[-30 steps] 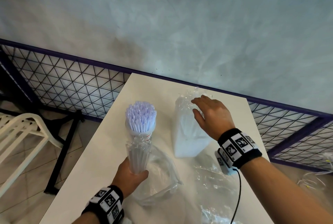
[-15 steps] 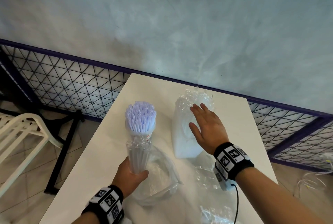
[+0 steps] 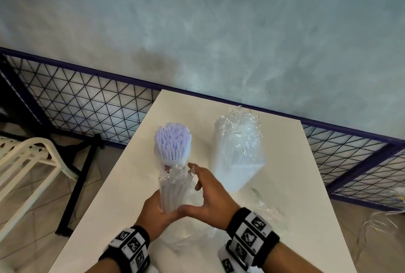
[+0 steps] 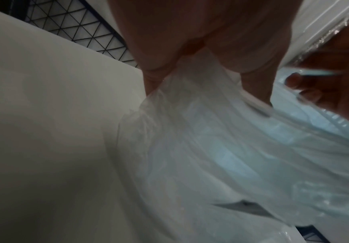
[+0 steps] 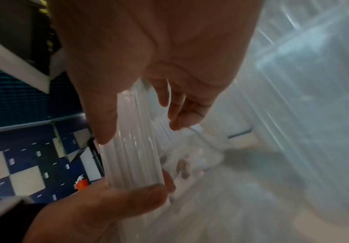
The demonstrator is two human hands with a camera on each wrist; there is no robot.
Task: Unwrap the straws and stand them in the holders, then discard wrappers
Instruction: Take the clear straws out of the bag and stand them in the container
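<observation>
My left hand (image 3: 156, 211) grips the lower end of an upright bundle of white straws (image 3: 173, 187) still in clear wrap, low over the white table (image 3: 291, 163). My right hand (image 3: 207, 198) is beside the bundle on its right, fingers spread and loosely bent; in the right wrist view its thumb (image 5: 105, 115) lies against the wrapped bundle (image 5: 132, 154). Behind the bundle stands a holder full of unwrapped straws (image 3: 173, 143). Loose clear wrap (image 4: 190, 131) trails from under my left palm.
A big clear bag of more straws (image 3: 237, 152) stands at the right rear of the table. Crumpled empty wrap (image 3: 265, 209) lies right of my hands. A purple mesh fence (image 3: 87, 106) runs behind, and a white chair (image 3: 28, 158) stands to the left.
My right hand left the big bag and swung back and left to the wrapped bundle. The left hand kept hold of the bundle, which now sits slightly nearer me.
</observation>
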